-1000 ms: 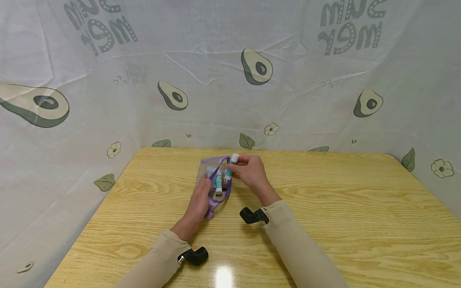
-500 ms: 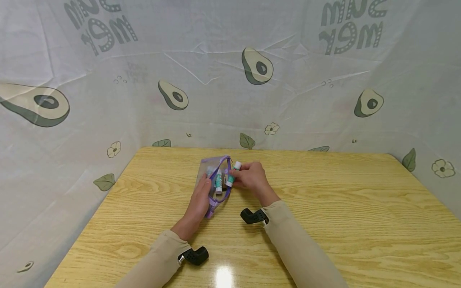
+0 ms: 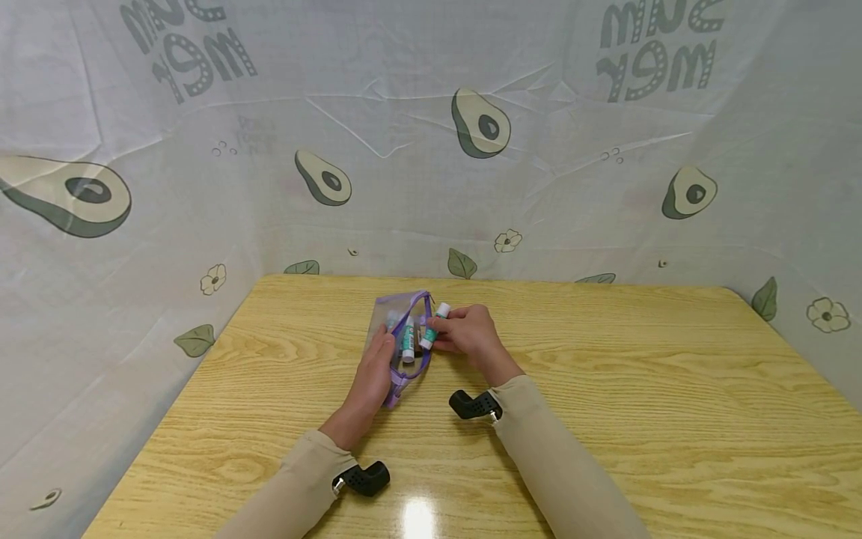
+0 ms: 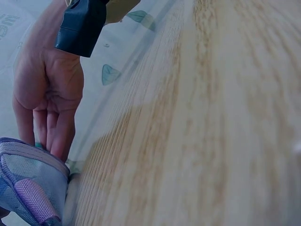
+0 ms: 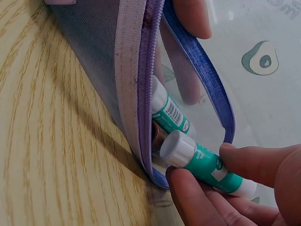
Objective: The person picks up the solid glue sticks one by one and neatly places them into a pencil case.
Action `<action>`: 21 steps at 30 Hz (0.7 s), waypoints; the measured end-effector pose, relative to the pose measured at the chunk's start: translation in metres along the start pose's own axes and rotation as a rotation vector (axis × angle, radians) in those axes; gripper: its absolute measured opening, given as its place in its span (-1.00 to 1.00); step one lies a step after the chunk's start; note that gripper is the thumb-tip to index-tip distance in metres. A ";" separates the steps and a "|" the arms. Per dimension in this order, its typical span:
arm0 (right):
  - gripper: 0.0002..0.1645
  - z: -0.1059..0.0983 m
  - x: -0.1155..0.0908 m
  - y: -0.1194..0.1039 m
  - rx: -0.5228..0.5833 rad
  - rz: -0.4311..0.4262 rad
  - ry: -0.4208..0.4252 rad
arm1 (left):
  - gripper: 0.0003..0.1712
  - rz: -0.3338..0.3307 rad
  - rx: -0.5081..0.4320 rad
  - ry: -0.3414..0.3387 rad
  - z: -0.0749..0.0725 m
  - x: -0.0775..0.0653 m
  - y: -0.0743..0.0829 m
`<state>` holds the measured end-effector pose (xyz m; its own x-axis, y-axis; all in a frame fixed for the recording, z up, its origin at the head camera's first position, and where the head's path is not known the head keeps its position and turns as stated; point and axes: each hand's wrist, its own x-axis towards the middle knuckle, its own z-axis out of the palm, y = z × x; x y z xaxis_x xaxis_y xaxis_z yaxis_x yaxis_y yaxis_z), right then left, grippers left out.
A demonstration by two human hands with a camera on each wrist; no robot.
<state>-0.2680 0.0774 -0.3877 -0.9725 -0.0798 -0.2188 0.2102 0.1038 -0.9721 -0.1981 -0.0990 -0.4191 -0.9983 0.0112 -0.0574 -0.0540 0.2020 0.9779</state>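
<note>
A mesh zip pouch [image 3: 387,308] with purple edging stands unzipped, its mouth facing right. My left hand [image 3: 372,374] holds it from the left side, thumb near the mouth and other fingers mostly hidden behind it. My right hand [image 3: 475,334] pinches a green-and-white glue stick [image 5: 211,167] between thumb and fingers, tilted, its lower white end at the pouch's mouth. Inside lie a second glue stick [image 5: 171,114] and a small brown item [image 5: 159,134] beside it. In the left wrist view the pouch [image 4: 44,172] covers the right hand's fingertips.
The wood-grain table [image 3: 606,389] extends widely to the right of the pouch. A pale cloth [image 3: 404,209] printed with avocados hangs behind and to the left. Black wrist-camera mounts [image 3: 367,479] sit on both sleeves.
My right hand has brought the glue stick down and nearer, and its tilt has grown, so the lower end has come to the pouch's mouth. The left hand and pouch stay nearly still.
</note>
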 end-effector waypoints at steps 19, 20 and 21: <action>-0.70 0.002 -0.001 0.003 -0.049 0.012 -0.021 | -0.28 0.006 0.000 0.007 0.001 0.002 0.000; -0.71 0.002 -0.001 0.003 -0.051 0.014 -0.017 | -0.28 0.005 -0.001 0.007 0.001 0.001 0.000; -0.71 0.002 -0.001 0.002 -0.054 0.013 -0.015 | -0.28 0.005 -0.001 0.008 0.001 0.002 0.000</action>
<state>-0.2660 0.0755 -0.3899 -0.9679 -0.0933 -0.2333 0.2170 0.1579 -0.9633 -0.1996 -0.0982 -0.4194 -0.9987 0.0047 -0.0507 -0.0488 0.2008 0.9784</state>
